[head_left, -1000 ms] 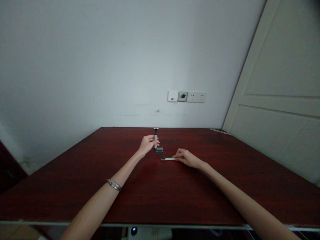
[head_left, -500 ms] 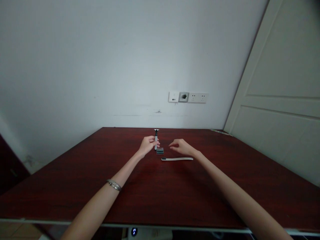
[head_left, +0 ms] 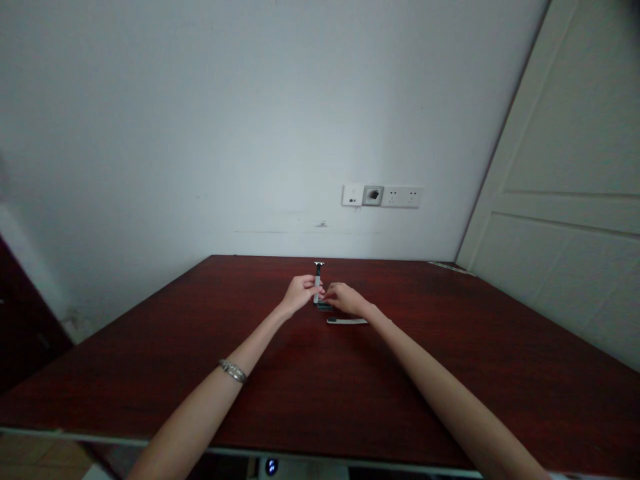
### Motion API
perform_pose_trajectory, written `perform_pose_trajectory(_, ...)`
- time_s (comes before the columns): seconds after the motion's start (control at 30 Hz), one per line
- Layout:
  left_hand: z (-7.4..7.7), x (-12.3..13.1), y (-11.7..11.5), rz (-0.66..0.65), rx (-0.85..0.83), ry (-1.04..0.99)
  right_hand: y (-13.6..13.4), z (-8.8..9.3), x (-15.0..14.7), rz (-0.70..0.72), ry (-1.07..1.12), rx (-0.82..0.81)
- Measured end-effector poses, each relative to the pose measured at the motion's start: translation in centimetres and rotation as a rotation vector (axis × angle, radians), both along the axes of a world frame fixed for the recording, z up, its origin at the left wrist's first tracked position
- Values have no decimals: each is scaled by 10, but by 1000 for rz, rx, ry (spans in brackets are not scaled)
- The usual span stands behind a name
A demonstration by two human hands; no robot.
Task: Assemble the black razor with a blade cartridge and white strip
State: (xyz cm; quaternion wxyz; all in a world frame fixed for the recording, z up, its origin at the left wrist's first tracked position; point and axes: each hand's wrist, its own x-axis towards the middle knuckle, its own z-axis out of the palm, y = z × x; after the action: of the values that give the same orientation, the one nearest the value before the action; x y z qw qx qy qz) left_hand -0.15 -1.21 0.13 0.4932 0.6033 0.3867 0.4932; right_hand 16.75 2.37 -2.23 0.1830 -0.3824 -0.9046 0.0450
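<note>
Upright in my left hand (head_left: 300, 292) is a razor (head_left: 317, 280), its pale handle gripped between thumb and fingers and its head on top. A small clear and dark case (head_left: 325, 308) lies on the table just right of the handle's lower end. My right hand (head_left: 346, 298) reaches over this case, fingers curled in at its top edge beside the razor; whether they hold or only touch something is hidden. A toothbrush (head_left: 347, 321) with a white handle and dark head lies nearer me, its right end covered by my right forearm.
The dark red wooden table (head_left: 280, 393) reaches back to a white wall (head_left: 280, 133) with sockets (head_left: 401, 196). A pale panelled door (head_left: 565, 200) stands at the right. Beneath the table's front edge shows a white device (head_left: 310, 470) with a lit display.
My right hand has moved left, from apart over the table to the case and the razor's lower end. My left hand still holds the razor upright. The view has shifted slightly.
</note>
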Motion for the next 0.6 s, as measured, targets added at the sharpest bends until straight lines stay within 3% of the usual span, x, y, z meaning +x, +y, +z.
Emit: perform_pose_trajectory(0.6, -4, 3, -1, -30, 17, 13, -5, -5, -6, -99, -92, 29)
